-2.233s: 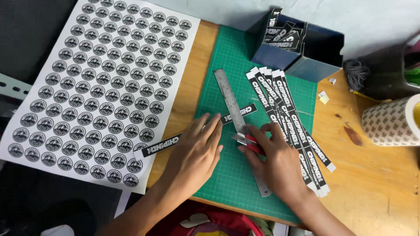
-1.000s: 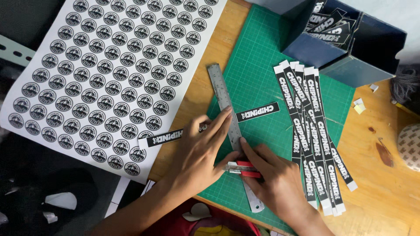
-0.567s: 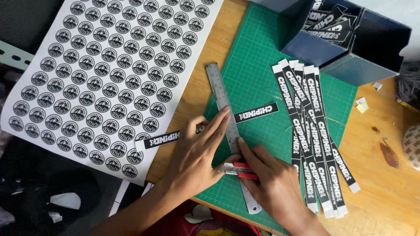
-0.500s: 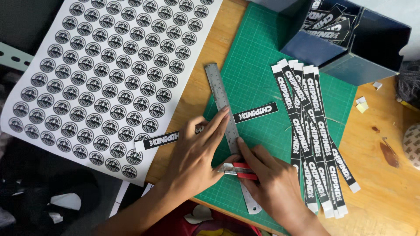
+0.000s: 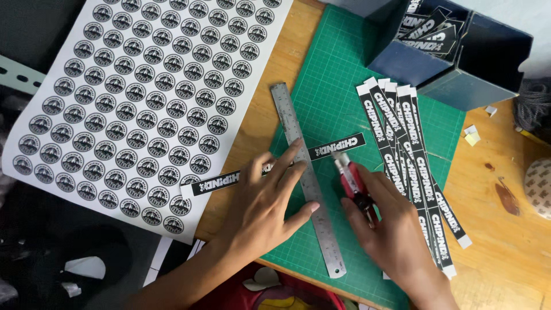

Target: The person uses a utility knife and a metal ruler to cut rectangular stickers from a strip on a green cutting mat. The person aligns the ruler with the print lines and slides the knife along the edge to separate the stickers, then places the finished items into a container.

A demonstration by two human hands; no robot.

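Observation:
My left hand (image 5: 268, 202) presses flat on a steel ruler (image 5: 294, 133) and on a long black printed strip (image 5: 222, 182) that runs under it across the green cutting mat (image 5: 333, 97). My right hand (image 5: 390, 229) grips a red utility knife (image 5: 348, 173), its tip beside the ruler's right edge at the strip. A fan of several cut black strips (image 5: 414, 155) lies on the mat just right of my right hand.
A white sheet of round black stickers (image 5: 138, 92) covers the left side. A dark blue box (image 5: 453, 51) with cut strips stands at the top right. Paper scraps (image 5: 472, 135) lie on the wooden table (image 5: 505, 241); a tape roll (image 5: 539, 188) sits at the right edge.
My right hand has moved the knife up along the ruler's right edge, from near its lower half to the black strip. My left hand stays pressed on the ruler.

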